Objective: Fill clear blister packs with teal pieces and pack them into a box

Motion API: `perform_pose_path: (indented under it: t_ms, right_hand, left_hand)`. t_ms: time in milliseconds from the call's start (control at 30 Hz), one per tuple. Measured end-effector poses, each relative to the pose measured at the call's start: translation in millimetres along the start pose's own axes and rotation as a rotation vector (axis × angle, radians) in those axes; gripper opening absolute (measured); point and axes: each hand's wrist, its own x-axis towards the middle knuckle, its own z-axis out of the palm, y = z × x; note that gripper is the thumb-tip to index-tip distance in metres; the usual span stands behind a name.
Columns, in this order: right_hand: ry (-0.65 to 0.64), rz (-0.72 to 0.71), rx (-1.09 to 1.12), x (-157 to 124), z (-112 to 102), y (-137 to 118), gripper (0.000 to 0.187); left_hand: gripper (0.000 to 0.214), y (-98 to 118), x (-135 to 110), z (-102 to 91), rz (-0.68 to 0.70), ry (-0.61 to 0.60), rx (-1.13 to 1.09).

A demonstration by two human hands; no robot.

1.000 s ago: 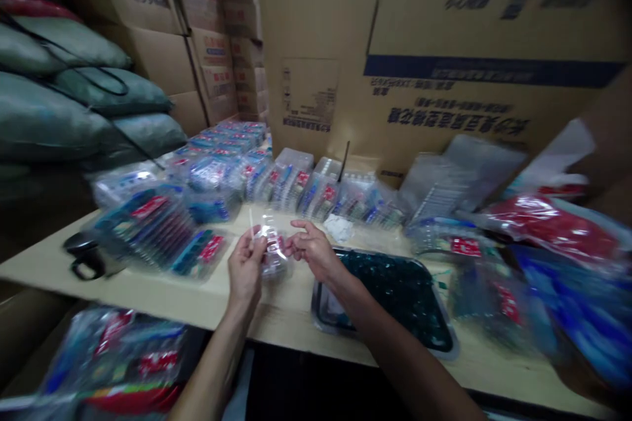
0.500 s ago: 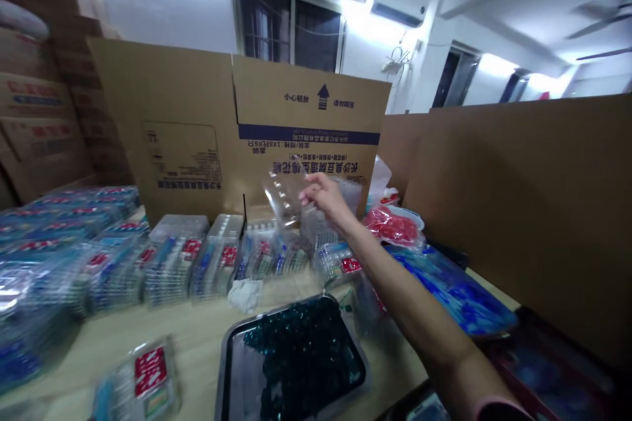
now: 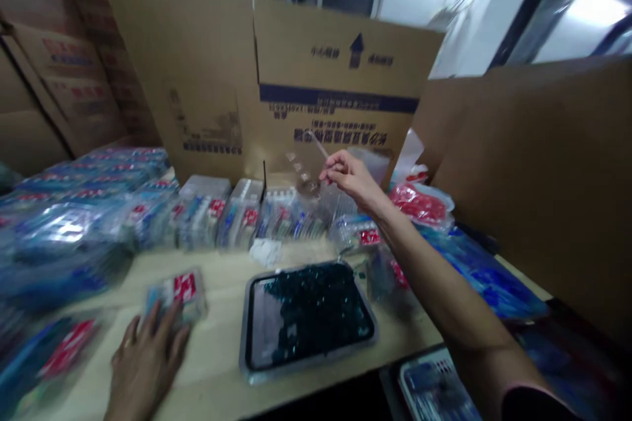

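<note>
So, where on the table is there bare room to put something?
Bare table shows between the left hand and the tray, and more narrowly behind the tray, beside the white scrap. Packs crowd the back and left.

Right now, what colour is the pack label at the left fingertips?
Red label with white marks, in the head view.

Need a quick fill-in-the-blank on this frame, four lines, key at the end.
1. The right hand holds a ____ plastic piece.
2. The package at the left hand has a ____ label.
3. The dark teal pieces lie in a ____.
4. In this view, the arrow printed on the cardboard points ____.

Missing: clear; red; tray; up.
</note>
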Motion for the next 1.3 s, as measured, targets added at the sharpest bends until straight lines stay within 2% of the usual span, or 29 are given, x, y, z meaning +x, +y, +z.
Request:
perform_pose_path:
  t_ms: [67, 133, 200, 233, 267, 333, 367, 400, 433, 500, 567, 633, 700, 733, 833, 900, 967, 1033, 1133, 1200, 1300]
  right_hand:
    - [-0.130, -0.119, -0.141, -37.1, 22.9, -3.6, 0.017]
    - [-0.213, -0.181, -0.264, -77.4, 47.6, -5.7, 0.017]
    - [-0.240, -0.214, -0.283, -116.7, 72.4, -3.0, 0.016]
    - [-0.217, -0.260, -0.294, -134.7, 84.3, 0.8, 0.017]
    - [-0.215, -0.346, -0.316, -151.2, 95.7, 6.3, 0.018]
    - [-0.264, -0.512, -0.386, -179.2, 116.3, 20.5, 0.020]
    - [-0.279, -0.550, -0.438, -190.9, 125.6, 27.7, 0.021]
    - [-0.273, -0.536, -0.503, -201.3, 134.2, 34.1, 0.022]
    - [-0.244, -0.479, -0.575, -210.6, 142.2, 38.9, 0.024]
    - [-0.201, -0.314, -0.690, -225.7, 155.2, 42.1, 0.030]
    - [-0.284, -0.214, -0.712, -234.5, 161.6, 37.6, 0.038]
    - [-0.465, -0.226, -0.623, -235.2, 157.6, 31.2, 0.043]
    - [-0.578, -0.228, -0.546, -228.2, 142.7, 31.2, 0.044]
    - [-0.578, -0.189, -0.556, -223.0, 132.5, 35.4, 0.044]
    - [-0.441, 0.086, -0.852, -208.6, 102.9, 62.4, 0.040]
    - [-0.450, 0.212, -1.028, -205.1, 91.8, 83.3, 0.033]
    - [-0.476, 0.251, -1.079, -206.2, 88.4, 98.9, 0.027]
    - [-0.437, 0.271, -1.016, -208.9, 87.8, 108.5, 0.024]
    - [-0.314, 0.307, -0.795, -209.9, 83.1, 117.6, 0.020]
    - [-0.210, 0.303, -0.657, -207.9, 77.5, 122.3, 0.017]
    - [-0.107, 0.268, -0.457, -203.7, 75.2, 123.5, 0.016]
  left_hand:
    - [0.057, 2.7, 12.0, -4.8, -0.032, -0.057, 0.041]
    - [0.063, 17.4, 21.0, -11.1, -0.103, 0.008, -0.027]
    - [0.068, 42.4, 24.0, -18.1, -0.212, 0.052, -0.340]
    - [0.066, 56.7, 23.1, -21.4, -0.311, 0.001, -0.589]
    - [0.066, 70.9, 20.8, -24.2, -0.439, -0.129, -0.863]
    - [0.067, 96.5, 13.5, -26.7, -0.671, -0.508, -1.355]
    - [0.066, 107.5, 8.8, -26.0, -0.747, -0.661, -1.538]
    - [0.065, 117.5, 3.5, -23.8, -0.784, -0.739, -1.681]
    - [0.064, 126.7, -2.2, -20.2, -0.797, -0.728, -1.791]
    - [0.062, 143.2, -14.2, -9.4, -0.789, -0.563, -1.891]
    - [0.060, 155.1, -23.6, 3.7, -0.791, -0.387, -1.809]
    - [0.062, 158.2, -26.0, 14.9, -0.801, -0.240, -1.630]
    - [0.066, 150.7, -20.2, 21.0, -0.794, -0.157, -1.467]
    - [0.069, 143.9, -15.2, 21.9, -0.780, -0.163, -1.406]
    - [0.081, 121.9, -0.7, 21.7, -0.674, -0.310, -1.244]
    - [0.086, 112.7, 3.5, 25.3, -0.584, -0.405, -1.157]
    - [0.085, 108.6, 2.6, 34.3, -0.526, -0.414, -1.049]
    - [0.082, 106.1, -1.1, 45.5, -0.471, -0.363, -0.904]
    - [0.077, 101.6, -7.1, 56.7, -0.366, -0.306, -0.666]
    - [0.072, 100.5, -9.8, 56.3, -0.325, -0.291, -0.532]
    - [0.064, 110.3, -12.2, 46.8, -0.282, -0.135, -0.442]
